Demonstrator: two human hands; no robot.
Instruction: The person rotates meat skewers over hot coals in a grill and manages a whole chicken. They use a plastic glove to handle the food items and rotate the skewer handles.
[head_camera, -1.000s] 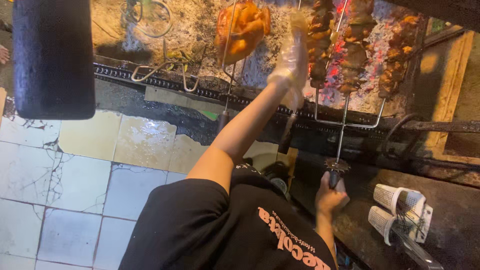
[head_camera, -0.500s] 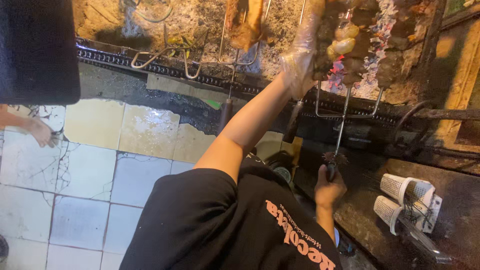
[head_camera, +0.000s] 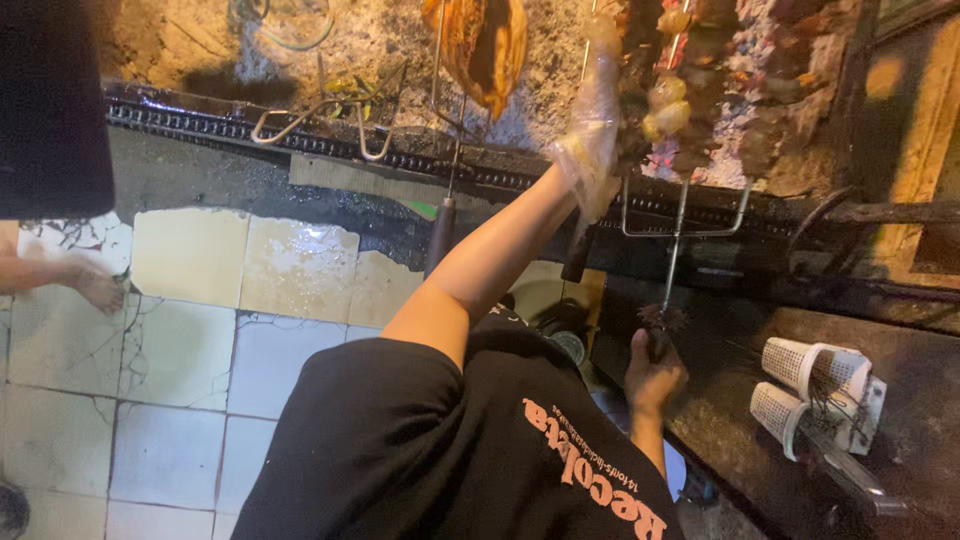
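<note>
— Where are the person's hands?

— The left hand (head_camera: 590, 150), wrapped in a clear plastic glove, reaches up to the meat skewer (head_camera: 665, 100) over the grill (head_camera: 400, 60); its fingers press against the chunks of meat and onion, partly curled, though how firmly they grip cannot be told. The right hand (head_camera: 655, 372) is lower, closed around the dark handle at the skewer's bottom end.

— And the skewer itself?

— It stands nearly upright, its metal rod running from the right hand up across the grill's front rail (head_camera: 330, 150) into the meat over the ash-covered coals.

— What else hangs there?

— An orange-glazed piece of chicken (head_camera: 485, 45) on its own skewer, left of the gloved hand, with its wooden handle below the rail. Bent wire hooks (head_camera: 320, 120) rest on the rail further left.

— Anything nearby?

— Two white mesh cups (head_camera: 810, 385) lie on their sides on the dark table at the right edge. Someone else's bare foot (head_camera: 95, 285) stands on the cracked tiled floor (head_camera: 200, 400) at the left.
</note>
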